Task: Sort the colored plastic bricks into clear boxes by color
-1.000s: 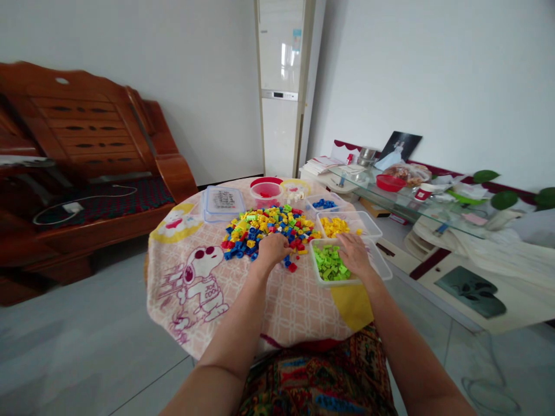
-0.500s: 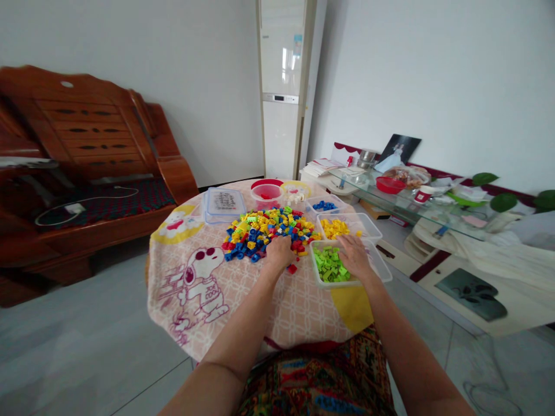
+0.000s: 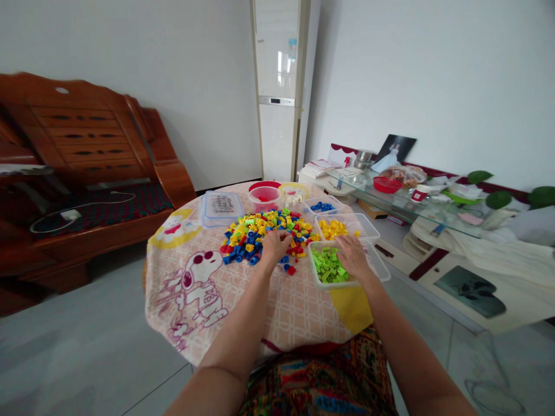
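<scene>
A heap of small toy bricks [image 3: 260, 231] in red, blue, yellow and green lies on a round table under a cartoon-dog cloth [image 3: 203, 283]. My left hand [image 3: 274, 245] rests on the near edge of the heap, fingers curled down among the bricks; what they pinch is hidden. My right hand [image 3: 353, 256] lies flat, fingers spread, over the clear tub of green bricks [image 3: 381, 271]. Behind it stand a tub of yellow bricks [image 3: 344, 226] and a tub of blue bricks [image 3: 323, 205].
A lidded clear box [image 3: 222, 206], a red bowl [image 3: 264, 196] and a yellow-rimmed bowl [image 3: 293, 192] stand at the table's back. A wooden bench [image 3: 91, 167] is at left, a tall air conditioner [image 3: 277, 92] behind, and a cluttered glass shelf [image 3: 416, 199] at right.
My left hand has shifted slightly forward into the brick heap. My right hand stays over the green tub. The view has drifted a little.
</scene>
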Demonstrator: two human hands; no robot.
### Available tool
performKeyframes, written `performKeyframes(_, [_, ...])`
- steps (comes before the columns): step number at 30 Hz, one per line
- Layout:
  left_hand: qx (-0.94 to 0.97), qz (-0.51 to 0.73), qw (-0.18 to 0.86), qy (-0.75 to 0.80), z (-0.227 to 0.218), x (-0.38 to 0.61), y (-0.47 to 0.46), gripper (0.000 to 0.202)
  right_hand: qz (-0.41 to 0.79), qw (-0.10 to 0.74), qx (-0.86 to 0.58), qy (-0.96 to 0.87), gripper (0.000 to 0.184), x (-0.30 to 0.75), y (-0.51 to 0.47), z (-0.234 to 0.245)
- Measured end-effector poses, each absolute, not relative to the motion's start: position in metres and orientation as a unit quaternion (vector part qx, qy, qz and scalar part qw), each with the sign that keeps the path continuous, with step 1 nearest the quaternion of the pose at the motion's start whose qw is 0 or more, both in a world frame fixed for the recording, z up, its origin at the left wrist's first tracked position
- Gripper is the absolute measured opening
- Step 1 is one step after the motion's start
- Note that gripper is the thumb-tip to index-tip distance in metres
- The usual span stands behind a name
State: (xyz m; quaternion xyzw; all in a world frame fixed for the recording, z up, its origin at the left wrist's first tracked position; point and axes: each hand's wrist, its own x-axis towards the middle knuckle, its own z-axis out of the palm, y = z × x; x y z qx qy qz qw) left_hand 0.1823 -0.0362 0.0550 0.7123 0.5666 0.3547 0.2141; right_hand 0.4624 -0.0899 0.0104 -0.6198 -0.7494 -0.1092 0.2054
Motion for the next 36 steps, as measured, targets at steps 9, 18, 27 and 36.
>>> performKeyframes(9, [0.635, 0.487, 0.444, 0.402, 0.057, 0.272, -0.004, 0.035, -0.114, 0.199, -0.624, -0.747, 0.051, 0.462, -0.091, 0.012])
performKeyframes(18, [0.715, 0.412, 0.297, 0.481, 0.044, 0.204, -0.022, 0.026, -0.104, 0.214, -0.624, -0.745, 0.053, 0.461, -0.090, 0.010])
performKeyframes(27, [0.866, 0.229, 0.123, 0.427, 0.050, 0.209, -0.045, 0.016, -0.112, 0.207, -0.621, -0.748, 0.051, 0.463, -0.090, 0.010])
performKeyframes(36, [0.853, 0.233, 0.103, 0.456, 0.043, 0.213, -0.045, 0.016, -0.113, 0.213, -0.612, -0.753, 0.052, 0.465, -0.090, 0.008])
